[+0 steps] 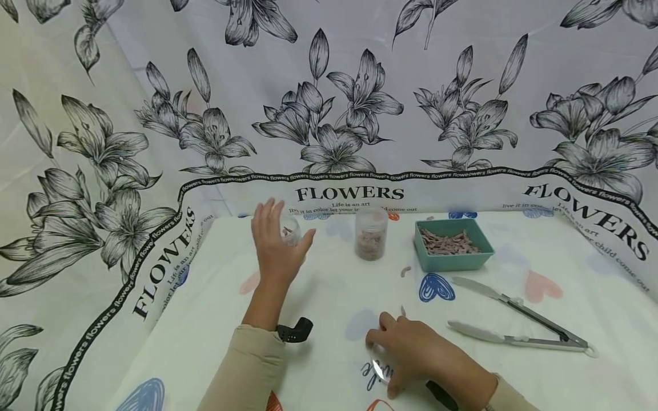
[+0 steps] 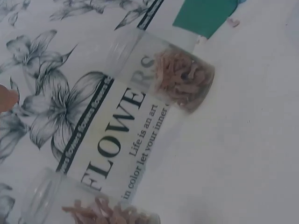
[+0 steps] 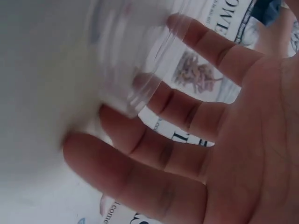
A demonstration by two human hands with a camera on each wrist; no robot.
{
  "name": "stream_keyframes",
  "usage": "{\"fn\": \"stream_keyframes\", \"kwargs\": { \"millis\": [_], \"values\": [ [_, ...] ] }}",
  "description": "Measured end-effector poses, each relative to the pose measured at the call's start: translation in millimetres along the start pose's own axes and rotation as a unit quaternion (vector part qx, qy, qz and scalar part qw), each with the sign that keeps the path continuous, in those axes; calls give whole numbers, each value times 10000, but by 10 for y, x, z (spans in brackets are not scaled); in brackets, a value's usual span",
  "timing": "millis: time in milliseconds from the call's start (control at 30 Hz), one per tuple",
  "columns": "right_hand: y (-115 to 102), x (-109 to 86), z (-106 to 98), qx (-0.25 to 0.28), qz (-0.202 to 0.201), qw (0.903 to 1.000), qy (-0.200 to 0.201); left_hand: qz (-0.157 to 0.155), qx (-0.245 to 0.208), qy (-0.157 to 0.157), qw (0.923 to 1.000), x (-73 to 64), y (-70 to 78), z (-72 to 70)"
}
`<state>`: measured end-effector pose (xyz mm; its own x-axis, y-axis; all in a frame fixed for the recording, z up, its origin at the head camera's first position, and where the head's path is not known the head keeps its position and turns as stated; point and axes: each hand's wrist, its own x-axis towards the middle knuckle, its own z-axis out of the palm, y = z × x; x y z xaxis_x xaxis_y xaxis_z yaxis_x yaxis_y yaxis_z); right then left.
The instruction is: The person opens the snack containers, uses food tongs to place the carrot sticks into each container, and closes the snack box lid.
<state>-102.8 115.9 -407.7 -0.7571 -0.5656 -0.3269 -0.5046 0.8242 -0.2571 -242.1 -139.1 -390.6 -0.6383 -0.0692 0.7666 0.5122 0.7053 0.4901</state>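
My left hand (image 1: pixel 277 245) is raised at the left jar (image 1: pixel 290 233), fingers straight and thumb spread, overlapping it in the head view. That clear jar, with brownish-pink strips in it, also shows at the bottom of the left wrist view. Another clear jar (image 1: pixel 371 237), partly filled with the same strips (image 2: pixel 184 81), stands to its right. Near the front, my right hand (image 1: pixel 416 351) holds a clear round plastic lid (image 1: pixel 379 365) low over the cloth, fingertips on one side and thumb on the other. Its ridged edge (image 3: pixel 149 88) shows in the right wrist view.
At the back right, a green tub (image 1: pixel 454 261) holds a heap of the strips. Metal tongs (image 1: pixel 534 325) lie spread on the right. A loose strip (image 1: pixel 405 272) is on the cloth (image 1: pixel 324 308) left of the tub. A floral curtain (image 1: pixel 329 114) hangs behind.
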Motion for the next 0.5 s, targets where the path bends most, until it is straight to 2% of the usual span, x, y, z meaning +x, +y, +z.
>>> {"fn": "stream_keyframes", "kwargs": {
  "millis": [33, 67, 100, 167, 233, 267, 300, 367, 500],
  "values": [
    [-4, -1, -2, 27, 12, 10000, -32, -448, -172, -39, 9988, -12, -55, -28],
    [-6, -1, -5, 77, 4, 10000, -56, -986, -385, -145, 9943, -27, -115, -46],
    [-5, -1, -13, 164, -9, 9998, -101, -1561, -624, -301, 9853, -45, -172, -59],
    [13, 1, -35, 401, -29, 9989, -224, -2621, -1095, -681, 9564, -88, -274, -69],
    [49, -2, -81, 749, 10, 9966, -353, -3345, -1457, -1104, 9245, -133, -361, -54],
    [70, -6, -118, 950, 36, 9947, -403, -3529, -1583, -1302, 9130, -152, -402, -39],
    [93, -12, -162, 1164, 72, 9922, -439, -3618, -1708, -1459, 9048, -171, -435, -24],
    [136, -31, -277, 1574, 167, 9863, -456, -3703, -1886, -1660, 8943, -199, -477, 14],
    [232, -77, -530, 2154, 124, 9764, -38, -3666, -1942, -1899, 8898, -260, -466, 77]
  ]
}}
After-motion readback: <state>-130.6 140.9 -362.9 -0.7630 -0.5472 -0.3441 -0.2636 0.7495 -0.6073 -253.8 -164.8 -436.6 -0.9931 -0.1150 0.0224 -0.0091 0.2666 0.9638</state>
